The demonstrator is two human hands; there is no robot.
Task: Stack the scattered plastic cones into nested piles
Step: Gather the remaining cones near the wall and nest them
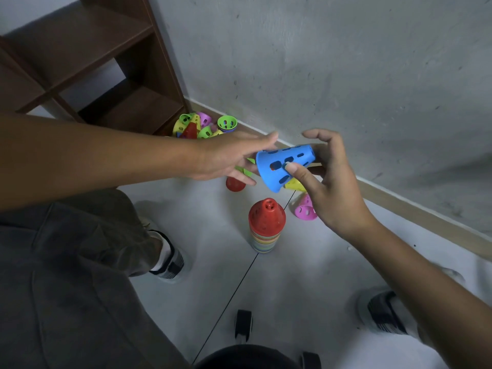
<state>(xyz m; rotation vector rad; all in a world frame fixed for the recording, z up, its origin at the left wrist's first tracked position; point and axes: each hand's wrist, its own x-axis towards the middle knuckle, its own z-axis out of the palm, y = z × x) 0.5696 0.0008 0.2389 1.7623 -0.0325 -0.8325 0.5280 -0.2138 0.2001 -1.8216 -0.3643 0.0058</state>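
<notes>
Blue cone [285, 166] tilts in midair above the floor, pinched between the thumb and fingers of my right hand [330, 187]. My left hand [229, 158] reaches beside its rim, fingers straight and holding nothing. Below stands the nested pile [266, 227], red on top; loose cones [205, 125] crowd the shelf corner.

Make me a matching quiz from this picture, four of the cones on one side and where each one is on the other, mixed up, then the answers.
Things:
1. blue cone
2. red cone
3. pink cone
4. green cone

Places:
A. open end up, in the heap by the shelf
B. on the floor near the baseboard
C. held by the right hand
D. top of the nested stack

Pairs: 1-C, 2-D, 3-B, 4-A
</notes>
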